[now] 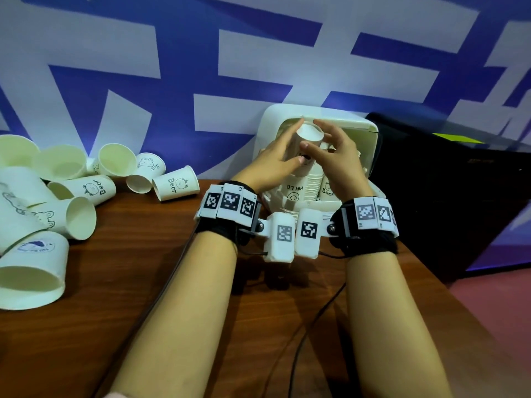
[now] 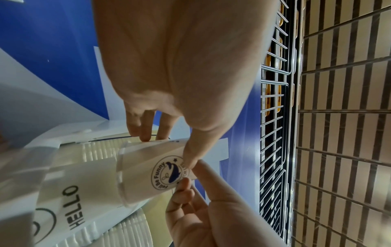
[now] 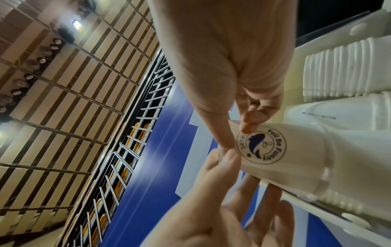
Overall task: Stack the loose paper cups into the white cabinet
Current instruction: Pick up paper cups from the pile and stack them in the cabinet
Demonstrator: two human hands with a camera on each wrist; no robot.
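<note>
A white cabinet (image 1: 287,113) stands open at the table's back edge, with stacks of upturned paper cups (image 1: 313,182) inside. One upturned paper cup (image 1: 309,135) with a blue dolphin logo (image 2: 169,172) sits on top of a stack. My left hand (image 1: 290,142) grips its left side between thumb and fingers. My right hand (image 1: 324,139) pinches the cup's base (image 3: 239,133) from the right with its thumb and fingertips. Several loose cups (image 1: 74,216) lie tumbled at the table's left.
A "HELLO" cup (image 1: 293,191) and a "Bear" cup (image 1: 327,192) stand low in the cabinet. A black case (image 1: 445,182) sits right of the cabinet. Cables (image 1: 316,326) trail across the brown wooden table (image 1: 129,282). A blue and white banner (image 1: 172,81) backs it.
</note>
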